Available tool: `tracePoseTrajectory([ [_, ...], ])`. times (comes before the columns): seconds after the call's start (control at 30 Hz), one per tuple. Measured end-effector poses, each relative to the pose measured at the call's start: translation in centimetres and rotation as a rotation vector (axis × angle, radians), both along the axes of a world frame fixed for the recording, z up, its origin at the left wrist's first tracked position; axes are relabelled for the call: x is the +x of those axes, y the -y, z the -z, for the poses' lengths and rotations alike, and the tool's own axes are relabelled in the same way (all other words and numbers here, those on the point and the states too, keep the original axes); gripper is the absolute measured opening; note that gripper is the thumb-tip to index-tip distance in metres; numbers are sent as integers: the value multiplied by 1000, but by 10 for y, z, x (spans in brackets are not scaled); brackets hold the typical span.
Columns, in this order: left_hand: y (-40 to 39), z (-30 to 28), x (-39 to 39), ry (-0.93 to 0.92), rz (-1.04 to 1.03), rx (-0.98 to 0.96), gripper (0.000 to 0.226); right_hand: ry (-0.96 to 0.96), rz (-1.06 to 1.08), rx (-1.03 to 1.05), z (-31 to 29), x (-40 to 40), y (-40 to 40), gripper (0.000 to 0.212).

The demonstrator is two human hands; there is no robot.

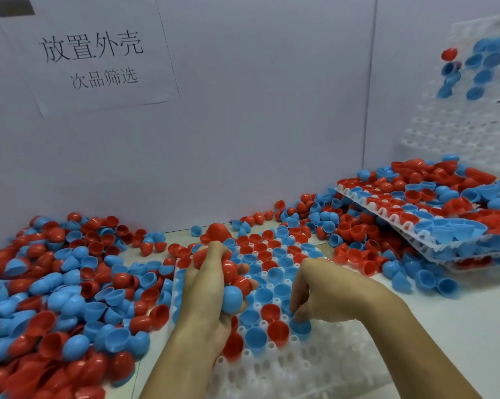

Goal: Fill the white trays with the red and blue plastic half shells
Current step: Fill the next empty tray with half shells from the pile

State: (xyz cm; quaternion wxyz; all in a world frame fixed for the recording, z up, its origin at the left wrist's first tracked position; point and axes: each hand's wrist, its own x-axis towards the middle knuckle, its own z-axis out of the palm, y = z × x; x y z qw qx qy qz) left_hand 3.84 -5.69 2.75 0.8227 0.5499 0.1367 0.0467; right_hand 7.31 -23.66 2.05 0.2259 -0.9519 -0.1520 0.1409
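Note:
A white tray (323,367) lies in front of me, its far rows filled with red and blue half shells, its near rows bare. My left hand (205,292) hovers over the tray's left side and grips a bunch of red and blue shells (233,283). My right hand (317,295) reaches down to the tray's middle, its fingertips pinching a blue shell (299,326) that sits in a cell. A red shell (278,332) and a blue one (256,338) fill the cells just left of it.
A big loose heap of red and blue shells (61,292) covers the table on the left. More loose shells (358,240) lie at the back right beside stacked filled trays (433,226). A white tray (458,116) leans on the right wall. A paper sign (90,59) hangs on the back wall.

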Motion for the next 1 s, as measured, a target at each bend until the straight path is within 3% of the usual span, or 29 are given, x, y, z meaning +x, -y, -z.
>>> tracePoseTrajectory([
  [0.2,3,0,4,-9,54,18,27,120,-32,110,-6,1,12,20],
  [0.33,9,1,6,16,159,98,20,370,17,581,-7,1,-4,30],
  [0.43,15,7,8,132,199,278,12,350,3,882,-9,-1,-17,41],
  [0.57,19,9,6,270,227,466,30,405,82,944,-6,2,-21,23],
  [0.63,19,11,6,296,221,485,24,390,154,1018,-3,4,-20,21],
  [0.73,20,11,8,290,166,441,4,391,246,1080,-1,5,-19,23],
  [0.83,18,9,10,286,138,388,16,392,289,1109,0,7,-19,20],
  [1.0,16,4,8,192,211,271,3,412,297,1149,0,9,-25,17],
])
